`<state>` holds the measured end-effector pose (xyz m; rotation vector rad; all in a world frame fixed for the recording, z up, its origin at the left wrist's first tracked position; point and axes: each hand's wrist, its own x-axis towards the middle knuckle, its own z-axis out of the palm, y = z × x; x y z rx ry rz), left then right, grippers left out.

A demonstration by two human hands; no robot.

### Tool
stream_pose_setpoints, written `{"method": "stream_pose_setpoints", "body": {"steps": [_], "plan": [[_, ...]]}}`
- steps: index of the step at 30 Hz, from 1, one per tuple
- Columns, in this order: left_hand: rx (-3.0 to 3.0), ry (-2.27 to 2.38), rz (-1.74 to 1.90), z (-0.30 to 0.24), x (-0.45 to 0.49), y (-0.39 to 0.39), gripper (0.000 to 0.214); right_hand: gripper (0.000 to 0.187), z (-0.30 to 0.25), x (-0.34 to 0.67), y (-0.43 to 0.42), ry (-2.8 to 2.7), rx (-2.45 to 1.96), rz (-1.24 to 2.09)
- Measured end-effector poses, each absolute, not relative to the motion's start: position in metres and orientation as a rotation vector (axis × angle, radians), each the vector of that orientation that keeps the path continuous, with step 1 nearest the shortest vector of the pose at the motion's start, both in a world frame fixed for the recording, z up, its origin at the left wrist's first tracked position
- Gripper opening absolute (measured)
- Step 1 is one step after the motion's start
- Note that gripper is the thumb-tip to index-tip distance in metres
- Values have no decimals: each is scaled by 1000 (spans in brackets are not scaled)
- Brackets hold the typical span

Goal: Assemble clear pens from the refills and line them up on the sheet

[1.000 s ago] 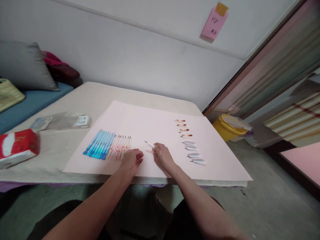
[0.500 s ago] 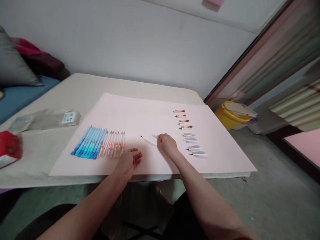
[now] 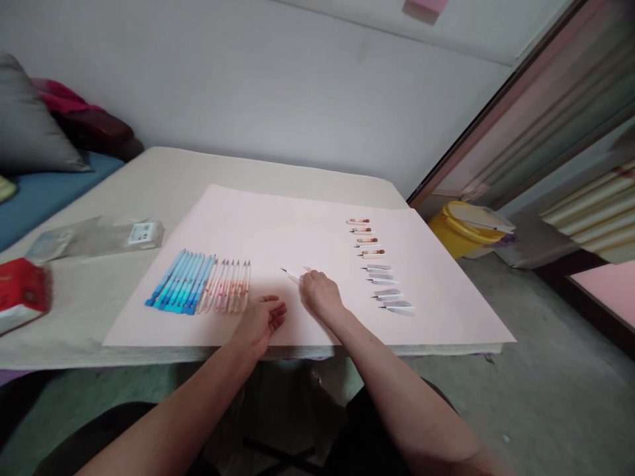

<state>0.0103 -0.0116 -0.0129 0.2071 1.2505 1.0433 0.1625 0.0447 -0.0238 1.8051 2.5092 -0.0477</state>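
My right hand [image 3: 320, 294] is low over the pink sheet, its fingers curled together around the rear end of a white pen refill [image 3: 292, 274]. The refill's dark tip points left. A small pale piece [image 3: 307, 269] shows just past the fingertips; its kind is unclear. Beside the pens, my left hand [image 3: 260, 320] rests with its fingers loosely apart and nothing in them. To its left lie a row of blue pens [image 3: 181, 281] and several clear pens with reddish marks [image 3: 225, 285].
On the sheet's right side, brown-capped pen parts [image 3: 367, 242] and greyish pen parts with white refills [image 3: 389, 291] form a column. Left of the sheet [image 3: 278, 225] are a clear plastic bag [image 3: 99, 238] and a red box [image 3: 22, 287]. A yellow bucket [image 3: 454, 231] stands on the floor.
My right hand has shifted left and slightly down, now covering the rear of the refill. My left hand has barely moved. The view has shifted slightly.
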Motion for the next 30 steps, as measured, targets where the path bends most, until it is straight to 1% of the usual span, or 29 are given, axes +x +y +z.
{"method": "stream_pose_setpoints", "body": {"steps": [4, 9, 12, 14, 16, 19, 23, 30], "plan": [[184, 1243, 1059, -12, 11, -11, 18, 22, -17, 159, 41, 2560, 1806, -71], [203, 1145, 1121, -14, 12, -9, 11, 15, -6, 143, 23, 2738, 1718, -267], [267, 1079, 1193, -14, 10, -8, 11, 21, -2, 139, 19, 2835, 1673, -431], [291, 1111, 1229, -14, 9, -8, 14, 25, 0, 143, 21, 2821, 1722, -516], [331, 1167, 1251, -12, 9, -7, 16, 25, 0, 150, 27, 2742, 1851, -467], [434, 1240, 1274, -9, 10, -7, 16, 25, -4, 160, 36, 2541, 2032, -244], [532, 1310, 1308, -5, 12, -6, 12, 28, -15, 165, 41, 2362, 1968, -176], [414, 1302, 1331, -3, 7, -2, 11, 35, -23, 164, 42, 2347, 1942, -81]]}}
